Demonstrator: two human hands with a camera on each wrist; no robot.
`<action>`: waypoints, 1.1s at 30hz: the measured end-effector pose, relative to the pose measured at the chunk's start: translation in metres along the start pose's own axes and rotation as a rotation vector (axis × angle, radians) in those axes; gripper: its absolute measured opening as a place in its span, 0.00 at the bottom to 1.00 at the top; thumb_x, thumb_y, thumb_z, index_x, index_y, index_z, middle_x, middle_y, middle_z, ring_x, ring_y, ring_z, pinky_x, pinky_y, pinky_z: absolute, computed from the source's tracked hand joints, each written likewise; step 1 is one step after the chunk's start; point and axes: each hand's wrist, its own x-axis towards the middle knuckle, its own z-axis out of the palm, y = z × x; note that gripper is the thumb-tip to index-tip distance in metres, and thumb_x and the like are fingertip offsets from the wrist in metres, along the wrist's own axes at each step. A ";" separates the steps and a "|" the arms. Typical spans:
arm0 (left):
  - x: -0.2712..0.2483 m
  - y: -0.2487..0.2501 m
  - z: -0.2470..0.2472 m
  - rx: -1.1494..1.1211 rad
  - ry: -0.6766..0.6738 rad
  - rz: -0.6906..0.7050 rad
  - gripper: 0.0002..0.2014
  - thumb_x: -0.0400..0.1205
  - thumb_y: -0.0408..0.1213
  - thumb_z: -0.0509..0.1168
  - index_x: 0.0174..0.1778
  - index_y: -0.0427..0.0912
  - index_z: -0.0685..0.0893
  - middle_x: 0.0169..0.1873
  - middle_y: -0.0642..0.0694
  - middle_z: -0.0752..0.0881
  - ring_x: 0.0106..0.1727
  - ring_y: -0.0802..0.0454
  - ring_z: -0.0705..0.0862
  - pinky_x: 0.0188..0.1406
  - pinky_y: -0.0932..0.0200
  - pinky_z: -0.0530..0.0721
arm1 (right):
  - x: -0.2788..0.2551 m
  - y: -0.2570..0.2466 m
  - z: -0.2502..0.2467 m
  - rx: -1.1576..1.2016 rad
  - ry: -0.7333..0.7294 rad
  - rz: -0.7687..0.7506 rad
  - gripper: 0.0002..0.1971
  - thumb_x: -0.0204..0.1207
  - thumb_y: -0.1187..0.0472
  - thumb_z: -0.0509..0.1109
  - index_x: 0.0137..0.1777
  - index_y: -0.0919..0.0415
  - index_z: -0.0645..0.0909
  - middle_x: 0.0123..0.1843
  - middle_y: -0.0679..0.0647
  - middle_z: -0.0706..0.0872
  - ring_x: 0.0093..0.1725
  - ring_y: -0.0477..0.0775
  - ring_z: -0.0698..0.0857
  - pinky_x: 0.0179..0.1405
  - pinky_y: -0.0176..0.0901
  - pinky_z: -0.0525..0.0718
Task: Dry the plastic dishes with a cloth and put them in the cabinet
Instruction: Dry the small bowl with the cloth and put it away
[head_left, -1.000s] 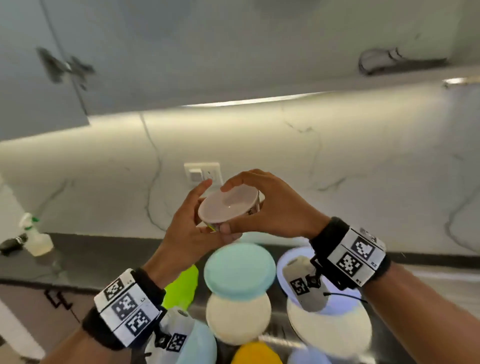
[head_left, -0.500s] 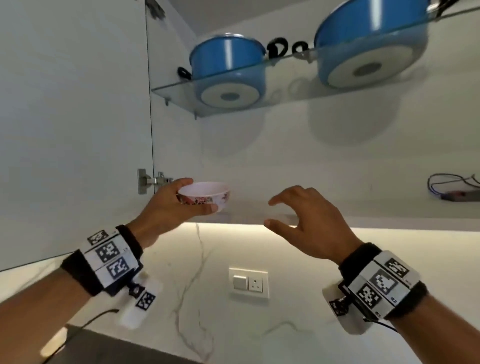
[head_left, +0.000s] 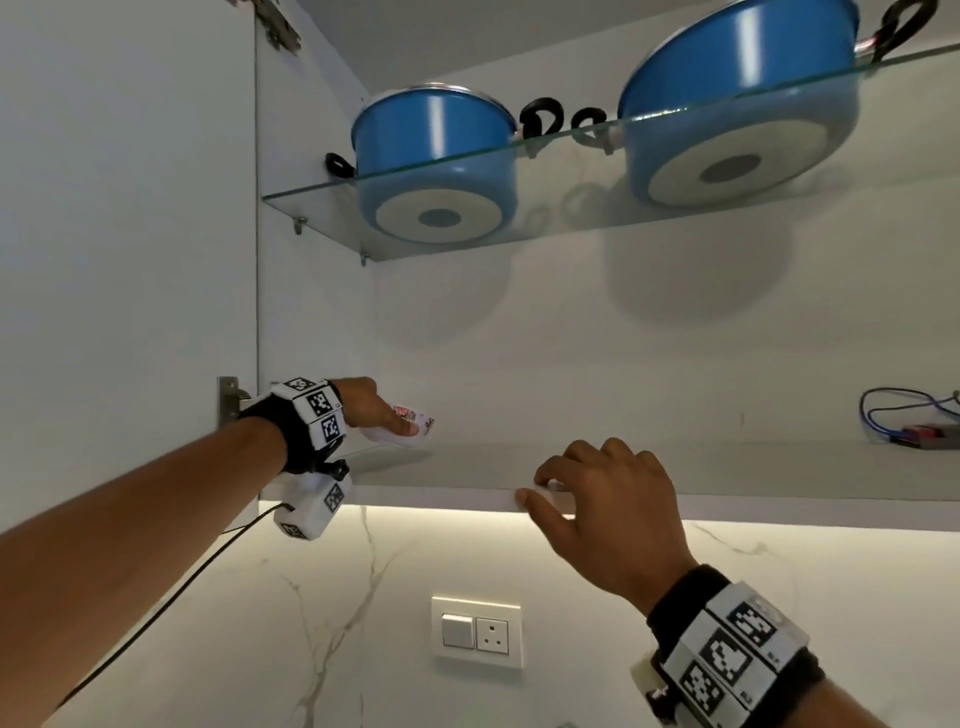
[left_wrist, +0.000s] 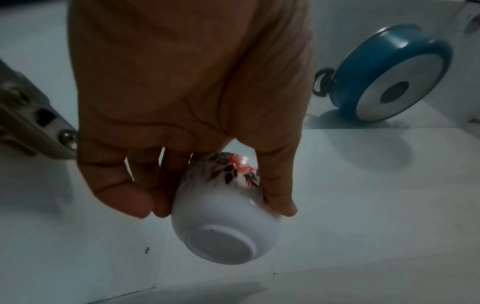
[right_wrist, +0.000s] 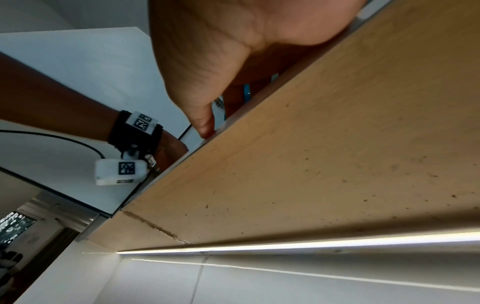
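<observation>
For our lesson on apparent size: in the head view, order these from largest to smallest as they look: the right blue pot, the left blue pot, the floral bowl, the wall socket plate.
1. Right blue pot
2. Left blue pot
3. Wall socket plate
4. Floral bowl, partly hidden by the left hand, so its rank is unsure.

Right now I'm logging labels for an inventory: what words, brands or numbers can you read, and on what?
None can be read.
Wrist bands: black-and-white square codes only, no letters.
Bowl in the left hand: flower print, no words.
Pots and wall socket: no marking shows.
</observation>
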 end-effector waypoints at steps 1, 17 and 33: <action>0.007 0.004 0.002 0.033 -0.013 -0.001 0.43 0.77 0.60 0.72 0.80 0.36 0.67 0.76 0.39 0.73 0.73 0.44 0.75 0.59 0.58 0.78 | 0.000 0.002 0.000 -0.003 0.007 -0.007 0.18 0.76 0.34 0.61 0.43 0.43 0.87 0.38 0.41 0.84 0.38 0.50 0.80 0.38 0.46 0.73; 0.073 0.018 -0.006 0.340 -0.214 -0.021 0.33 0.71 0.70 0.70 0.51 0.41 0.84 0.58 0.38 0.87 0.44 0.47 0.85 0.54 0.59 0.86 | -0.001 -0.006 -0.004 -0.024 -0.007 -0.001 0.15 0.78 0.35 0.61 0.44 0.42 0.83 0.37 0.38 0.80 0.36 0.46 0.73 0.37 0.44 0.69; 0.094 0.020 0.013 0.517 -0.337 -0.090 0.41 0.76 0.62 0.72 0.76 0.35 0.75 0.64 0.37 0.83 0.41 0.49 0.86 0.26 0.69 0.81 | -0.002 -0.009 -0.005 -0.022 -0.050 0.047 0.16 0.79 0.35 0.58 0.45 0.41 0.82 0.38 0.37 0.81 0.37 0.43 0.69 0.40 0.42 0.66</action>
